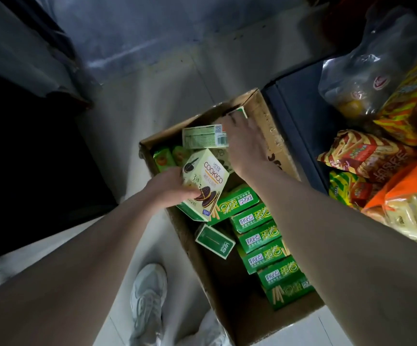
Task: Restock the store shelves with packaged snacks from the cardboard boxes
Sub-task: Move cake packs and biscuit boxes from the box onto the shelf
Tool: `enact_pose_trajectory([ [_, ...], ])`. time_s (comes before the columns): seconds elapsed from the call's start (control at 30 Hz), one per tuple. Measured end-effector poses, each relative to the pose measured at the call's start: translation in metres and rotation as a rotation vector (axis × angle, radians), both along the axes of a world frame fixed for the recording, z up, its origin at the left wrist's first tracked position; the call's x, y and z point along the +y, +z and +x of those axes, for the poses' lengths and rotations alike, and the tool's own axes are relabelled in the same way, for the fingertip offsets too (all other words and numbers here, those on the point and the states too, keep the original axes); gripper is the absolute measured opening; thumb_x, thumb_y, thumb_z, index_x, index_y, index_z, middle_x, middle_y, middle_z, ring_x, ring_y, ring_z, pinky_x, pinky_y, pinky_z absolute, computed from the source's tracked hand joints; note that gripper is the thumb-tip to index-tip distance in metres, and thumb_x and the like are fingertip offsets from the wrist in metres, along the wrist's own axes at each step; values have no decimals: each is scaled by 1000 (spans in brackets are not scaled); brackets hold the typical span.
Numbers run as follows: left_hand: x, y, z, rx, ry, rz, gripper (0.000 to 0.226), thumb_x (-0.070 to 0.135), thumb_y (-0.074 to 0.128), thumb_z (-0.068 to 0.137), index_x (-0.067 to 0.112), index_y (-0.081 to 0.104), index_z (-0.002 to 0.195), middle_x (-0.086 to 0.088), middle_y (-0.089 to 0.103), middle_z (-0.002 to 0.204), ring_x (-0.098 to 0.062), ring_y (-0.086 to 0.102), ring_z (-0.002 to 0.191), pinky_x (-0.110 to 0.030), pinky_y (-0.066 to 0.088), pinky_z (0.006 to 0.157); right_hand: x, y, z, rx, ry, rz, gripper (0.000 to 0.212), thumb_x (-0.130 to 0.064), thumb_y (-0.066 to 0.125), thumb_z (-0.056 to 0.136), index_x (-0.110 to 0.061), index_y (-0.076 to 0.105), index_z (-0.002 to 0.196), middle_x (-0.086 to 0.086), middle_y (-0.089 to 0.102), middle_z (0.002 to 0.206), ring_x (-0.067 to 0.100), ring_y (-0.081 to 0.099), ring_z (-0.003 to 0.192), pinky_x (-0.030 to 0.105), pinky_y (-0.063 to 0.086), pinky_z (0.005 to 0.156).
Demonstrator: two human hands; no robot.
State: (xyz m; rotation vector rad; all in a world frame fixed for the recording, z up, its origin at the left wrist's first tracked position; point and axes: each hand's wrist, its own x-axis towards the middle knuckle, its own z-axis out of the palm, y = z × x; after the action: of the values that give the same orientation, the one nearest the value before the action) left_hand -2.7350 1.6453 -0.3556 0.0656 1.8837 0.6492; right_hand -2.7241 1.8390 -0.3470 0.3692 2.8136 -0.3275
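Head view: pick-up step; left hand (170, 186) gripped a Cookico pack (203, 183) just above the cardboard box (272, 126); right hand (245, 143) reached to the box's far end, fingers curled on another pack (203, 136); next, likely lift both toward the shelf (300, 108) beside the box.

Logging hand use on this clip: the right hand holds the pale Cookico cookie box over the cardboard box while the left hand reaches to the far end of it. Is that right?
Not quite: the hands are swapped. In the head view the left hand holds the Cookico box over the cardboard box, while the right hand reaches to its far end.
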Motion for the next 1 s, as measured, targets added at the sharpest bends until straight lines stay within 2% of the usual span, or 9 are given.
enact_pose_trajectory([
  [0.07,-3,6,12,-95,44,-2,58,35,82,73,22,54,122,3,70,116,-19,68,102,-41,54,95,3,8,25,21,-301,-168,60,-11,77,83,-14,46,134,5,44,139,22,55,112,37,57,88],
  [0.17,-13,21,37,-94,160,4,73,42,84,57,25,55,122,4,72,111,-17,71,97,-42,58,89,14,30,68,-42,-884,-621,55,-34,77,85,-16,47,128,5,52,133,20,62,97,27,51,63],
  [0.27,-14,65,63,-72,357,77,49,36,82,73,24,57,113,4,71,102,-14,70,91,-38,57,82,24,71,105,-43,-1282,-1206,65,-33,79,84,-20,45,138,9,58,135,23,70,98,49,54,98],
  [0.37,-14,119,79,17,449,70,39,36,70,91,17,47,117,4,63,102,-8,62,88,-27,48,69,23,127,128,64,-1326,-1414,73,-29,81,75,-18,47,138,11,59,135,27,66,111,43,55,99],
  [0.5,-17,195,71,70,537,100,58,48,77,81,13,50,119,-4,69,107,-22,69,95,-47,57,86,19,208,141,94,-1292,-1464,71,-30,84,74,-19,49,135,11,59,137,31,61,121,40,57,95],
  [0.63,-14,293,48,130,474,173,73,60,79,66,18,55,121,1,73,108,-20,71,96,-45,56,90,17,319,148,127,-1113,-1369,67,-28,82,81,-25,48,138,8,57,138,26,67,114,35,58,84],
  [0.83,-7,425,18,183,403,276,84,73,76,51,22,61,117,2,74,105,-17,73,91,-43,59,85,10,490,154,291,-775,-817,63,-18,82,81,-42,40,122,-3,53,125,9,60,98,9,42,65],
  [0.9,2,484,15,178,376,308,70,66,80,59,24,65,112,1,75,102,-21,73,90,-48,60,83,12,540,159,331,-777,-808,61,-27,80,83,-49,42,125,-1,58,127,20,71,87,15,47,57],
  [1.0,13,562,12,236,322,393,28,29,76,87,16,66,109,-5,74,103,-22,71,88,-43,58,84,18,613,168,363,-759,-793,57,-30,76,87,-54,44,127,-3,64,122,20,73,65,28,52,50],
])
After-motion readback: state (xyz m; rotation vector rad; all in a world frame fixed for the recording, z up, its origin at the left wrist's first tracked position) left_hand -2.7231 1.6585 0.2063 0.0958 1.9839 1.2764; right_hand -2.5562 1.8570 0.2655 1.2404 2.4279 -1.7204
